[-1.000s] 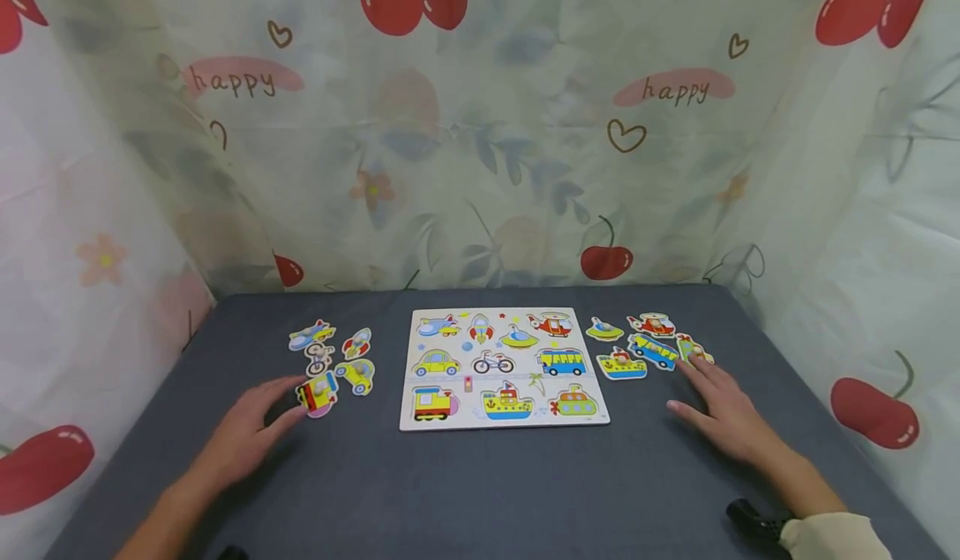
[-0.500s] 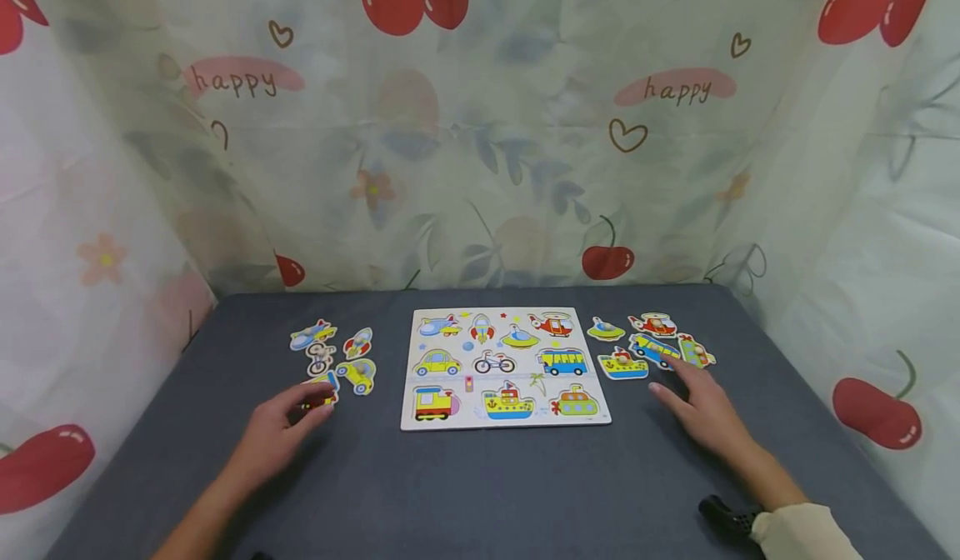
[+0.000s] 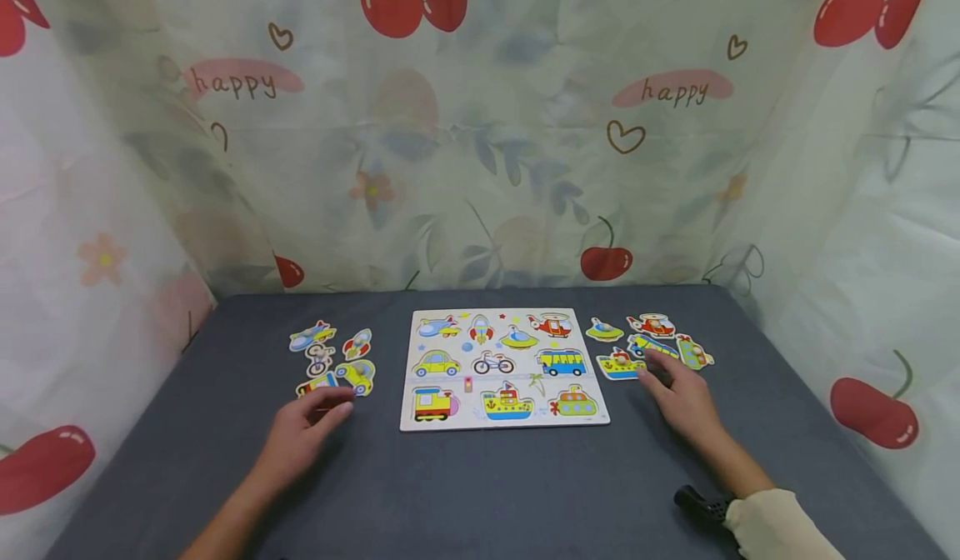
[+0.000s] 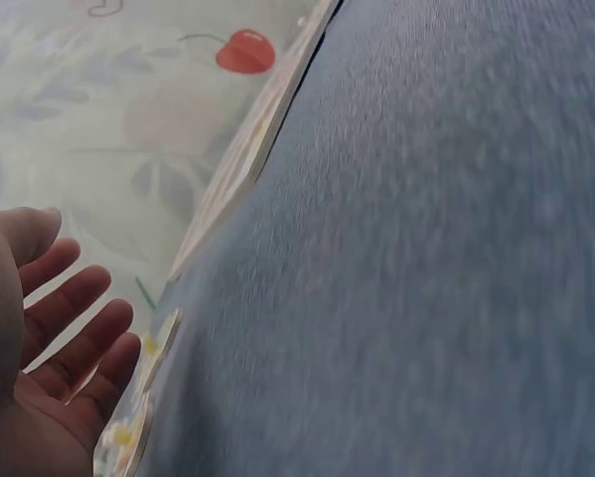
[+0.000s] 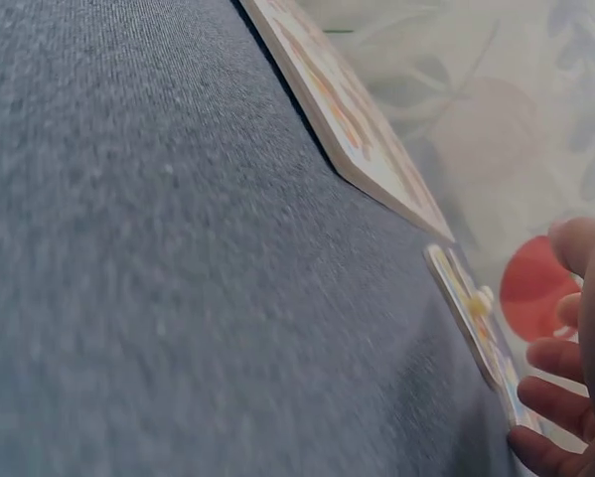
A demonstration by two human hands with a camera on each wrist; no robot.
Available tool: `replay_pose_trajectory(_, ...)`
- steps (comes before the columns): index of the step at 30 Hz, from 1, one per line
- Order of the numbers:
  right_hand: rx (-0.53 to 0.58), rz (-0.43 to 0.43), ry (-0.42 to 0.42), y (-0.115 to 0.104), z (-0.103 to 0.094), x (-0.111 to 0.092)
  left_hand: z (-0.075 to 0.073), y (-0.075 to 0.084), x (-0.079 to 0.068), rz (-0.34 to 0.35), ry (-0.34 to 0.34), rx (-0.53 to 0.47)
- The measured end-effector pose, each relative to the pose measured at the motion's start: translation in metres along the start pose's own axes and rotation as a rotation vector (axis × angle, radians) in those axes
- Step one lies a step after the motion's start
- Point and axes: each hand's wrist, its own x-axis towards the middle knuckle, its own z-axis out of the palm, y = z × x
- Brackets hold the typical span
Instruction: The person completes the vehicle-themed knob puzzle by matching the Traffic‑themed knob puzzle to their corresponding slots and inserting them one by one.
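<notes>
My left hand hovers with fingers loosely bent and nothing in them, over the front edge of the train puzzle piece. A yellow car piece lies just past its fingertips. In the left wrist view the palm and spread fingers show bare. My right hand is held over the front of the blue bus piece, fingertips by the right end of the boat piece. Its relaxed fingers hold nothing in the right wrist view. Between the hands lies a white vehicle puzzle board.
Plane, bicycle and rocket pieces lie at the left. At the right are flying saucer, helicopter and submarine pieces. A printed curtain surrounds the dark table.
Both hands have drifted inward: the left from beside the train piece toward the car, the right from the submarine past the bus toward the boat. The pieces and board stay put.
</notes>
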Motion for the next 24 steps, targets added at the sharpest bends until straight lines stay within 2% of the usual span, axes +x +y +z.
replay_pose_trajectory(6, 0.000, 0.004, 0.003, -0.003, 0.010, 0.006, 0.013, 0.012, 0.002, -0.050, -0.011, -0.044)
replay_pose_trajectory(10, -0.013, 0.002, 0.015, -0.003, 0.015, 0.009, 0.021, 0.012, 0.003, -0.053, -0.022, -0.073)
replay_pose_trajectory(15, -0.049, -0.023, 0.011, 0.000, 0.020, 0.013, 0.030, 0.015, 0.005, -0.147, -0.050, -0.088)
replay_pose_trajectory(18, -0.078, -0.038, 0.007, 0.001, 0.022, 0.016, 0.035, 0.015, 0.007, -0.180, -0.075, -0.087)
replay_pose_trajectory(24, -0.105, -0.056, 0.020, 0.002, 0.025, 0.019, 0.042, 0.011, 0.012, -0.179, -0.113, -0.111)
